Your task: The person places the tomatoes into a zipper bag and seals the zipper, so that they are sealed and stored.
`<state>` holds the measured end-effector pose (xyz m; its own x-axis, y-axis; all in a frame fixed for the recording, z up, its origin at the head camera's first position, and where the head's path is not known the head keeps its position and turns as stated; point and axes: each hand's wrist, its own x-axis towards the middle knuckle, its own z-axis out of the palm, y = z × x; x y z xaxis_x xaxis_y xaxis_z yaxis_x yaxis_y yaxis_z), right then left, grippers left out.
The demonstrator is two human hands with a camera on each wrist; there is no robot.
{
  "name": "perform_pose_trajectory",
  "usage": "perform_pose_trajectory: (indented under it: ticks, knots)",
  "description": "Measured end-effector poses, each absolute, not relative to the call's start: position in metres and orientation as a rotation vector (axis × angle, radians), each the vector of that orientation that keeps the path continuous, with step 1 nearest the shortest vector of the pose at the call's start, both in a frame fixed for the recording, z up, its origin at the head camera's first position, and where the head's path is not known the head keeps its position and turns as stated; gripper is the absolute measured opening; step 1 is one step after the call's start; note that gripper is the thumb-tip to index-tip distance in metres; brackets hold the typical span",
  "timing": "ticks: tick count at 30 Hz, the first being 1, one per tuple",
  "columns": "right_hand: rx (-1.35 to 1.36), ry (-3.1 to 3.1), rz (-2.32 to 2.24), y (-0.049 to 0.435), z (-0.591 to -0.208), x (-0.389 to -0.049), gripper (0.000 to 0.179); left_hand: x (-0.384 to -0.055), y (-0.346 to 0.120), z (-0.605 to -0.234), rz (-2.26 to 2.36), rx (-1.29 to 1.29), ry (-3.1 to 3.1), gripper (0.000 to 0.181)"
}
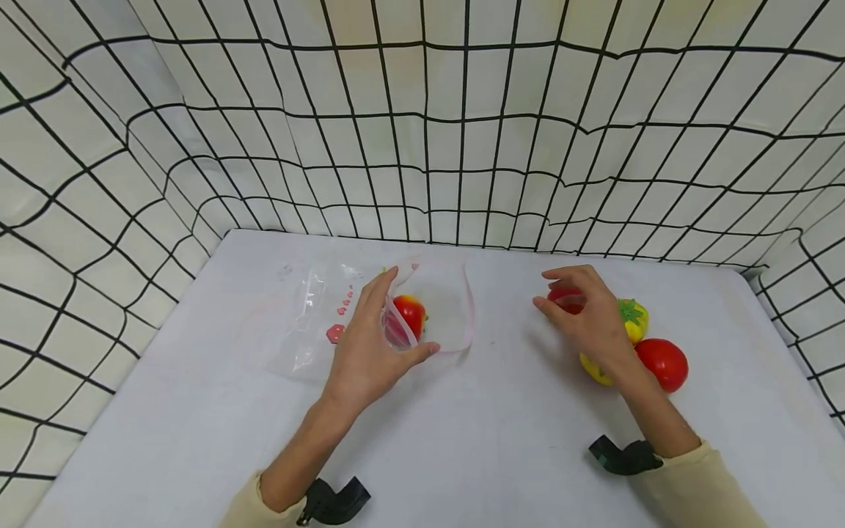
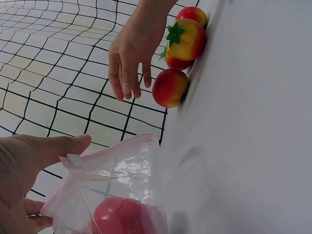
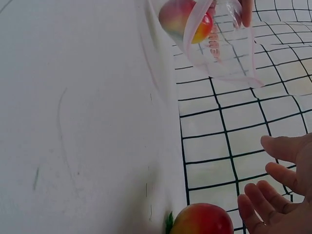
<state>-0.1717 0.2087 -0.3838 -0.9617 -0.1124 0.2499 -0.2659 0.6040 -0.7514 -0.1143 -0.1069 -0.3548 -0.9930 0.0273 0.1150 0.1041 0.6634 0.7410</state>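
Observation:
A clear plastic zip bag [image 1: 317, 323] with a pink rim lies mouth to the right, a red-and-yellow tomato-like fruit [image 1: 411, 317] inside. My left hand [image 1: 368, 359] holds the bag at its mouth, thumb and fingers spread wide along the rim. In the left wrist view the thumb lies at the pink rim's corner. My right hand [image 1: 590, 319] hovers by a second such fruit [image 2: 170, 87], its fingers loosely bent. A gap shows between that hand and the fruit in both wrist views.
Beside and partly under my right wrist sit more tomato-like fruits, among them a red one [image 1: 662, 364] and a yellow one with a green leafy top [image 1: 634, 319]. Black netting [image 1: 462, 117] over white cloth walls the white table [image 1: 462, 455] at the back and sides.

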Motion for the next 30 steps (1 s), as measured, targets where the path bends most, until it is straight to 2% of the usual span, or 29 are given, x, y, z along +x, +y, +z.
perform_pose_trajectory:
  ticks: [12, 30]
  knots:
    - [0.229, -2.734, 1.151, 0.236, -0.380, -0.182, 0.047, -0.115, -0.103, -0.358, -1.251, -0.109, -2.793, 0.114]
    - [0.174, -2.865, 1.164, 0.245, -0.382, -0.184, 0.054, -0.114, -0.104, -0.361, -1.225, -0.118, -2.812, 0.114]
